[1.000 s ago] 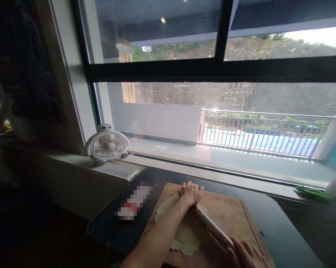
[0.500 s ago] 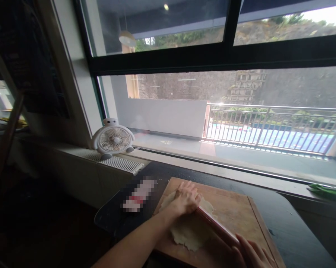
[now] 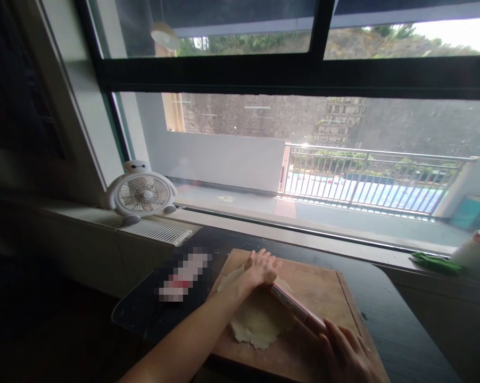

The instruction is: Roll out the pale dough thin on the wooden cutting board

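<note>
A thin sheet of pale dough [image 3: 259,322] with a ragged edge lies on a wooden board [image 3: 320,284]. Across it runs a reddish rolling pin [image 3: 294,306] with a printed label on its side. My left hand [image 3: 263,267] is closed over the far end of the pin, above the dough. At the near end, my right hand [image 3: 349,348] lies with its fingers bent over the pin, low in the view. Both palms hide the pin's ends, and my left forearm covers part of the dough.
The board lies on a dark table [image 3: 383,303] by a window. A blurred pink and red item [image 3: 184,276] lies left of the board. A white fan [image 3: 144,191] stands on the ledge at left. Something green [image 3: 435,263] lies on the sill at right.
The view has swung to the right, so everything sits farther left. The rolling pin has turned, bringing its printed label into sight. Both hands stay on the pin.
</note>
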